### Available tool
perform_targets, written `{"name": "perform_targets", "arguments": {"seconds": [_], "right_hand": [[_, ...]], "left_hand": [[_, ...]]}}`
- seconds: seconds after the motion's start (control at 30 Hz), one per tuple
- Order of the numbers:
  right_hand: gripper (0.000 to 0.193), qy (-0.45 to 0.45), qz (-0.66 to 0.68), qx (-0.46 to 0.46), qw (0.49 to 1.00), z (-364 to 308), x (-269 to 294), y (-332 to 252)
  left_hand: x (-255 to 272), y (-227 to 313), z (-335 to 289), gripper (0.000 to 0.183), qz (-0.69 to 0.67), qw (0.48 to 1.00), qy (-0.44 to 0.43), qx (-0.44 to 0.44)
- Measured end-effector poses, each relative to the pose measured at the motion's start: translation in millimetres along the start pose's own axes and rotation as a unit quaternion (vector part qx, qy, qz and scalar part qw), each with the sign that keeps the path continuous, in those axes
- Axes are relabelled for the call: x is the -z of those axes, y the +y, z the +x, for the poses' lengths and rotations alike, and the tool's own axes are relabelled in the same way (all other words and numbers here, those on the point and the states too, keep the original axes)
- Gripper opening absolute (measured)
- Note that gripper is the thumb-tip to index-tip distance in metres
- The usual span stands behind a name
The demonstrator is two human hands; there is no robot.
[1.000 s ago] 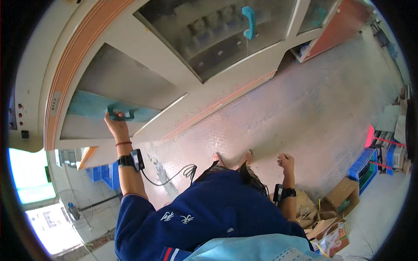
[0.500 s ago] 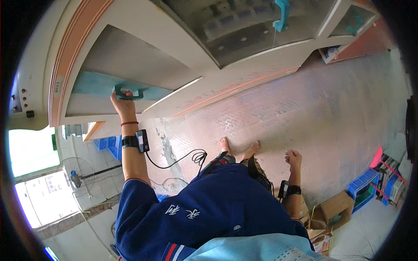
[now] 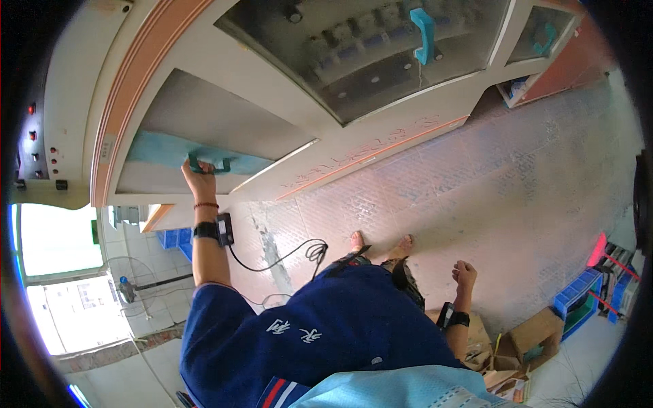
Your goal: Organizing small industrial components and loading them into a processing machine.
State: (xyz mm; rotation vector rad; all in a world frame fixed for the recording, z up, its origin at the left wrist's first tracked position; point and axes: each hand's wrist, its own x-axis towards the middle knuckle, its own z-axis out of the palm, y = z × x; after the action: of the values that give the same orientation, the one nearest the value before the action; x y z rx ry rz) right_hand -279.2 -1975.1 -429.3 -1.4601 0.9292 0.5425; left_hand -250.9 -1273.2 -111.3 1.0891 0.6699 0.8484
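Note:
With my left arm stretched forward, my left hand [image 3: 198, 179] is closed around the left end of a dark green pull handle [image 3: 222, 167]. This handle sits on a pale blue strip [image 3: 155, 146] that runs across a grey panel [image 3: 197, 102] in the front of a large cream machine [image 3: 272, 102]. Part of the fingers is hidden behind the handle. My right hand [image 3: 464, 273] hangs beside my body, above the floor, its fingers loosely curled with nothing visible in them. Each forearm wears a strapped black device, and a black cable [image 3: 272, 257] loops from the left one [image 3: 224, 230].
A dark window [image 3: 354, 54] with a turquoise handle [image 3: 423, 37] is set farther right in the machine. Control knobs [image 3: 32, 136] are at far left. A fan [image 3: 127, 290] stands at left. Cardboard boxes [image 3: 532, 334] and a blue crate [image 3: 575, 296] lie at right.
The whole view has shifted, so the machine and my body appear lower. My left hand stays at the handle, with less of its fingers showing. My right hand remains curled at my side.

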Motion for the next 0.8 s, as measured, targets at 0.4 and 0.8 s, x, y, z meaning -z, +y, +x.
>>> {"name": "perform_targets", "arguments": {"seconds": [0.4,0.8], "right_hand": [[0.019,-0.127,-0.092,0.085,0.984,43,-67,-43],[0.018,-0.039,-0.074,0.08,0.993,4,8,3]], "left_hand": [[-6,-9,-7,0.022,-0.054,0.997,0.019,-0.042],[8,-48,-33,0.043,0.082,0.986,0.12,-0.084]]}}
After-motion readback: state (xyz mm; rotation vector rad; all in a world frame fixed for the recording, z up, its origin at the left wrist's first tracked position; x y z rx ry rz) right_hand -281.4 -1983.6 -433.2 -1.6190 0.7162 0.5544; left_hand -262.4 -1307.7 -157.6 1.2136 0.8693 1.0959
